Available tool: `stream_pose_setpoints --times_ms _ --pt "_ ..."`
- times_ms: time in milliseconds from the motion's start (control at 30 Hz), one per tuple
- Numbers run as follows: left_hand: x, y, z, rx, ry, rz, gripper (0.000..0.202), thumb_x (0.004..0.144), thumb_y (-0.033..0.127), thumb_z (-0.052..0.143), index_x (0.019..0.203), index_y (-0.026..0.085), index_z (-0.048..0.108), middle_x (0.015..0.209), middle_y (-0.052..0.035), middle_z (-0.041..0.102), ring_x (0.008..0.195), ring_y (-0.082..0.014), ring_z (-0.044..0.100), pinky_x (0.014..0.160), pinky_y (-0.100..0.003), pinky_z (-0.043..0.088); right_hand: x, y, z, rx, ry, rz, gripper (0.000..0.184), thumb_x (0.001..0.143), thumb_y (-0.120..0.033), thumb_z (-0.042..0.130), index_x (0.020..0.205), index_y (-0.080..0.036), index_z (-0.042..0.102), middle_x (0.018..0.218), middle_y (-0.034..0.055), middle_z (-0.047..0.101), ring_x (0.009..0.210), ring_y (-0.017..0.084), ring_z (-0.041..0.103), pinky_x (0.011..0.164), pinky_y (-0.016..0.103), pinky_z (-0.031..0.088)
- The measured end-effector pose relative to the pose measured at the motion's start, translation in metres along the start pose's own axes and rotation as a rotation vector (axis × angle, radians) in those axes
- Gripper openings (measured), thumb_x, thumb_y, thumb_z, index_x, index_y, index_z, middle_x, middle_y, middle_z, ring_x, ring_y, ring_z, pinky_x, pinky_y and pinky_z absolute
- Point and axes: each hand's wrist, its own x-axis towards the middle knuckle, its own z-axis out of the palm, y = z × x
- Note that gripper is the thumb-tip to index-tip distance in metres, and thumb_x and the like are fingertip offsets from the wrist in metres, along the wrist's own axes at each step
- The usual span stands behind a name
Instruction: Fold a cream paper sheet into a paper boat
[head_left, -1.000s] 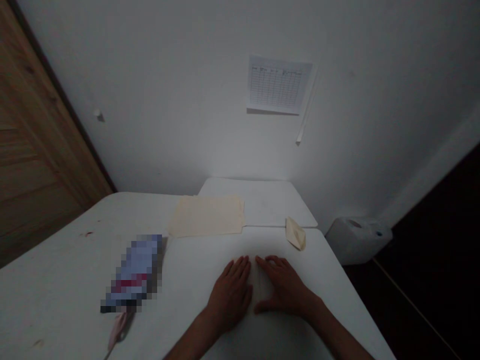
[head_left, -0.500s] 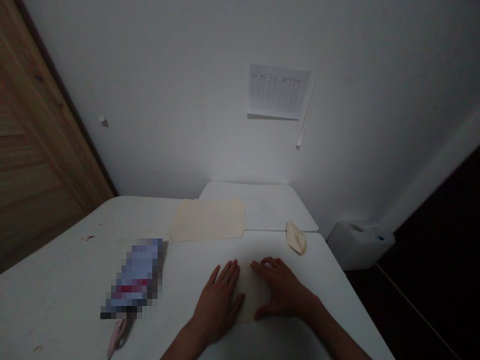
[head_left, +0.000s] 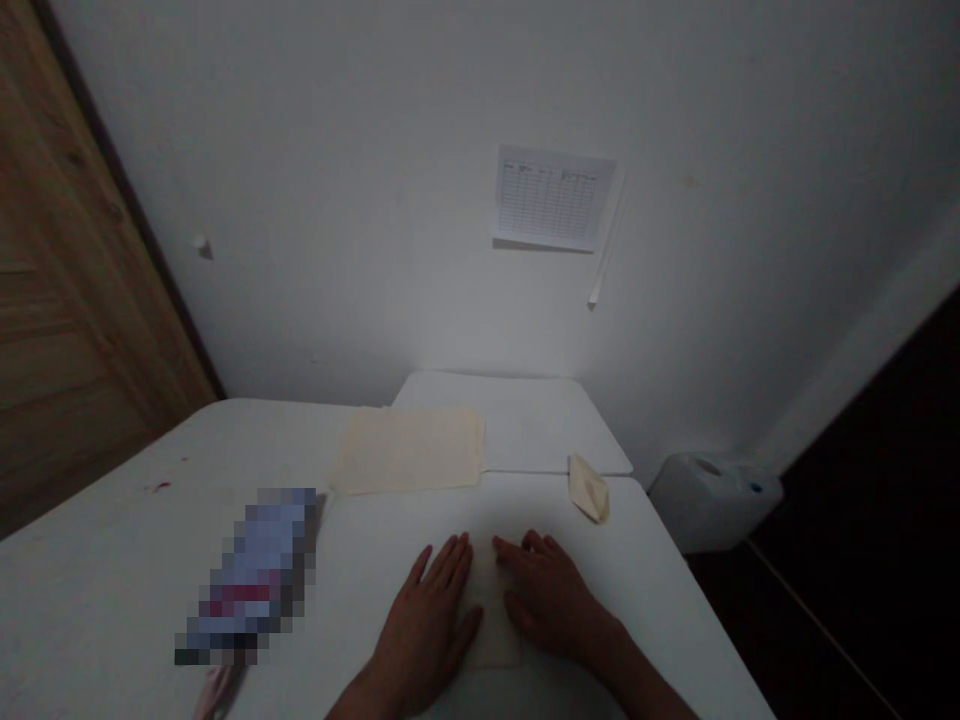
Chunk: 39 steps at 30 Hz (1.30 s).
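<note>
Between my hands a cream sheet of paper (head_left: 491, 645) lies on the white table (head_left: 360, 590), partly covered by them. My left hand (head_left: 431, 625) rests flat on its left side, fingers stretched out and thumb apart. On the right side, my right hand (head_left: 551, 595) presses down with its index finger extended and the other fingers bent; thumb and index tips are apart. Beyond my right hand sits a small folded piece of cream paper (head_left: 589, 490). Several larger cream sheets (head_left: 412, 450) lie stacked farther back on the left.
A pixelated blue item (head_left: 251, 570) lies to the left, with a pink item (head_left: 216, 690) below it. A printed chart (head_left: 555, 200) hangs on the wall. A white plastic container (head_left: 712, 500) stands beyond the table's right edge. A wooden door (head_left: 82, 260) is at the left.
My right thumb has moved up and left, closer to my index finger, and the hand has shifted slightly left. My left hand stays flat. The whole view has tilted slightly upward.
</note>
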Motion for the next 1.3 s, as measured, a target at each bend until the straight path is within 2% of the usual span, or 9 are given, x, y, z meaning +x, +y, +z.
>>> stream_pose_setpoints --times_ms 233,333,400,500,633,733,867,1067,1300 --pt "0.004 0.002 -0.007 -0.002 -0.059 -0.003 0.057 0.095 0.042 0.037 0.144 0.014 0.033 0.149 -0.0129 0.034 0.138 -0.0271 0.031 0.112 -0.048 0.028 -0.010 0.012 -0.001 -0.058 0.047 0.007 0.050 0.089 -0.022 0.041 0.139 -0.019 0.040 0.123 0.0063 0.061 0.106 0.028 0.048 0.095 0.041 0.035" --pt "0.006 0.003 -0.013 -0.028 -0.089 0.084 0.055 0.092 0.025 0.039 0.146 0.018 0.030 0.152 -0.0089 0.027 0.140 -0.0248 0.024 0.114 -0.048 0.024 -0.008 0.013 -0.001 -0.094 0.055 -0.017 0.044 0.093 -0.022 0.035 0.136 -0.021 0.045 0.126 0.0053 0.060 0.104 0.027 0.049 0.093 0.041 0.036" --pt "0.009 0.004 -0.017 -0.063 -0.141 0.162 0.063 0.085 0.012 0.038 0.146 0.022 0.027 0.153 -0.0048 0.026 0.141 -0.0209 0.022 0.115 -0.045 0.024 -0.007 0.014 -0.001 -0.102 0.052 -0.033 0.043 0.093 -0.020 0.036 0.134 -0.023 0.048 0.133 0.0023 0.056 0.104 0.026 0.049 0.094 0.041 0.035" --pt "0.010 0.006 -0.019 -0.116 -0.204 0.213 0.073 0.077 0.003 0.037 0.147 0.022 0.025 0.152 -0.0030 0.028 0.140 -0.0175 0.023 0.115 -0.041 0.026 -0.008 0.018 0.000 -0.104 0.035 -0.051 0.045 0.090 -0.016 0.039 0.134 -0.025 0.049 0.138 -0.0008 0.051 0.106 0.025 0.049 0.096 0.041 0.035" --pt "0.005 0.007 -0.016 -0.159 -0.185 0.199 0.074 0.077 0.004 0.040 0.148 0.022 0.024 0.152 -0.0037 0.028 0.139 -0.0199 0.026 0.114 -0.042 0.029 -0.009 0.023 0.002 -0.120 0.013 -0.074 0.048 0.089 -0.016 0.039 0.135 -0.025 0.048 0.141 -0.0012 0.048 0.105 0.025 0.049 0.094 0.042 0.036" --pt "-0.003 0.009 -0.017 -0.176 -0.146 0.198 0.070 0.084 0.010 0.041 0.149 0.024 0.019 0.152 -0.0039 0.026 0.139 -0.0215 0.027 0.112 -0.041 0.033 -0.010 0.024 0.005 -0.136 0.021 -0.079 0.049 0.089 -0.016 0.039 0.137 -0.024 0.046 0.143 -0.0015 0.045 0.107 0.026 0.048 0.095 0.043 0.035" --pt "-0.016 0.015 -0.029 -0.172 -0.115 0.210 0.060 0.092 0.022 0.043 0.149 0.024 0.021 0.151 -0.0046 0.030 0.137 -0.0225 0.032 0.110 -0.039 0.037 -0.011 0.022 0.007 -0.149 0.016 -0.069 0.053 0.087 -0.015 0.041 0.138 -0.024 0.043 0.144 -0.0013 0.044 0.108 0.027 0.047 0.096 0.045 0.035" --pt "-0.036 0.022 -0.048 -0.189 -0.118 0.246 0.063 0.091 0.019 0.042 0.149 0.029 0.020 0.149 -0.0013 0.034 0.134 -0.0225 0.038 0.108 -0.038 0.039 -0.012 0.022 0.010 -0.147 0.019 -0.045 0.055 0.086 -0.012 0.041 0.140 -0.026 0.042 0.145 -0.0013 0.043 0.111 0.026 0.046 0.098 0.044 0.034" --pt "-0.038 0.022 -0.040 -0.164 -0.105 0.226 0.052 0.091 0.018 0.040 0.143 0.027 0.037 0.143 -0.0027 0.045 0.129 -0.0226 0.045 0.104 -0.037 0.045 -0.006 0.020 0.008 -0.089 0.088 0.007 0.039 0.094 -0.024 0.039 0.130 -0.028 0.052 0.140 -0.0017 0.049 0.109 0.026 0.047 0.096 0.044 0.036"
